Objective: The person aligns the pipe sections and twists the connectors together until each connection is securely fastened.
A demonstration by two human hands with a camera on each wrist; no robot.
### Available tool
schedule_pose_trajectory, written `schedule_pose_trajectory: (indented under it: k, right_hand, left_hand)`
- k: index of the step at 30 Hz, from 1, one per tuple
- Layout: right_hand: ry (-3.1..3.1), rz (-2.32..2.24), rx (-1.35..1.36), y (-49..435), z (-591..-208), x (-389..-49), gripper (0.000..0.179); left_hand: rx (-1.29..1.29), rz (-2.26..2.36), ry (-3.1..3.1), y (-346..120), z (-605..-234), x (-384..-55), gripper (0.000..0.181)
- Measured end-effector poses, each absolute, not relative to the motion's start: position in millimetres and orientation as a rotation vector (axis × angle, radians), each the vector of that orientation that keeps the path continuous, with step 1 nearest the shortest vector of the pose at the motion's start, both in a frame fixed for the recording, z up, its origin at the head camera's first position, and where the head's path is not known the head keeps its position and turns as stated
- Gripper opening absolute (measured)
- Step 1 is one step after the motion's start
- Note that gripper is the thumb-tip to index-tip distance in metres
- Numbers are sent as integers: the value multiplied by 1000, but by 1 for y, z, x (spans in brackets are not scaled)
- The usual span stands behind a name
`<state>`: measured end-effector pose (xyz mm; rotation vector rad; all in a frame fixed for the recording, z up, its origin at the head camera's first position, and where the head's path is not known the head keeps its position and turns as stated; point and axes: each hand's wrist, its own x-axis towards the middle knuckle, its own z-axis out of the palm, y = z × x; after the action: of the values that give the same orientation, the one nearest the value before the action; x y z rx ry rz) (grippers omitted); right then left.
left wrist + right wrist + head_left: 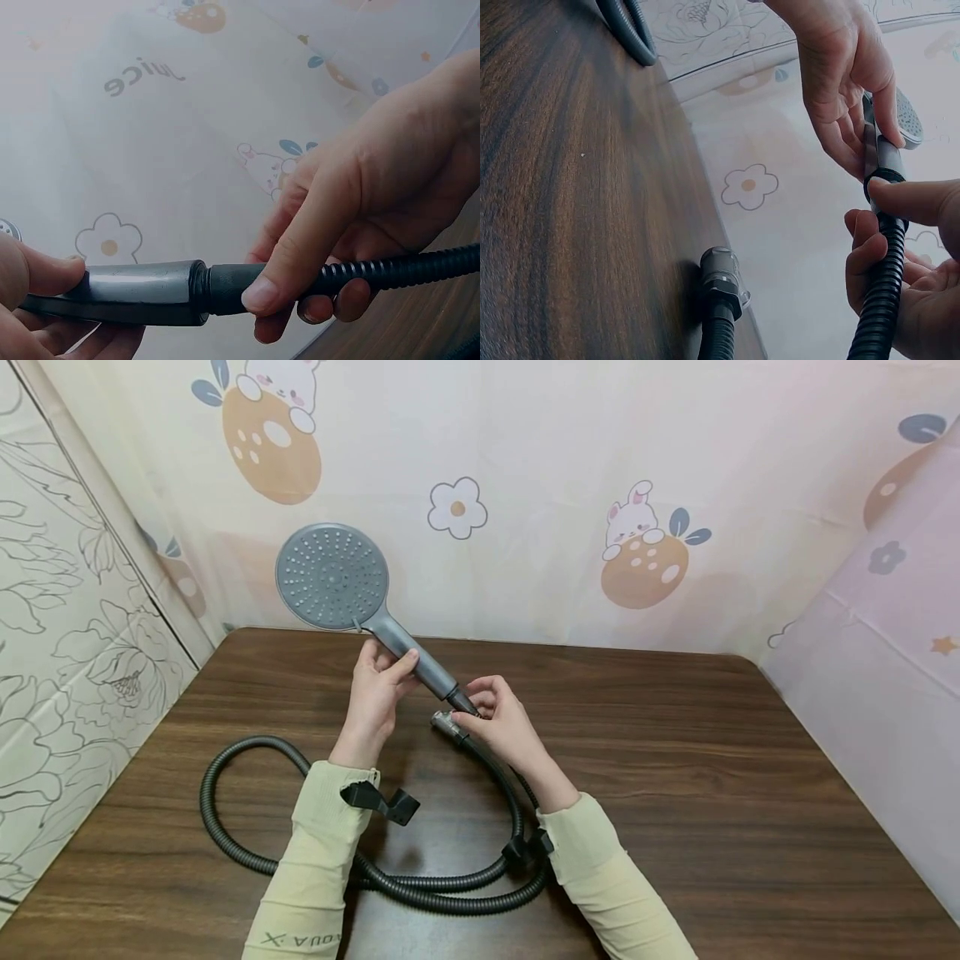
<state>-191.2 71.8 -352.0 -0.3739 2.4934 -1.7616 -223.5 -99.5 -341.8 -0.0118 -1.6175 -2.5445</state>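
Observation:
A grey shower head (pixel 332 577) with a round nozzle face is held up above the table, tilted, its handle (pixel 412 653) sloping down to the right. My left hand (pixel 372 697) grips that handle between thumb and fingers. Below it, my right hand (pixel 510 731) pinches the dark connector (pixel 234 289) at the end of a black ribbed hose (pixel 420 268). In the left wrist view the connector meets the handle's end in line; how far it is screwed in I cannot tell. The hose's other end, a metal fitting (pixel 721 264), lies near my right hand.
The hose (pixel 217 793) loops over the brown wooden table (pixel 720 793), passing under my left forearm. A black strap with a clip (pixel 380 802) sits on the left sleeve. Behind the table hangs a patterned cloth (pixel 525 568), with more patterned cloth at both sides.

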Motion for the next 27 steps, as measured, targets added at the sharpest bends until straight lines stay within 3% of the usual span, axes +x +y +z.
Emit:
schedule_pose_trajectory:
  k: [9, 27]
  right_hand:
    - [2454, -1778, -308, 70, -352, -191, 29]
    - [2494, -1794, -387, 71, -365, -200, 27]
  left_hand:
    - [-33, -2528, -1628, -99, -341, -222, 38]
    - [-59, -2496, -1626, -98, -339, -221, 41]
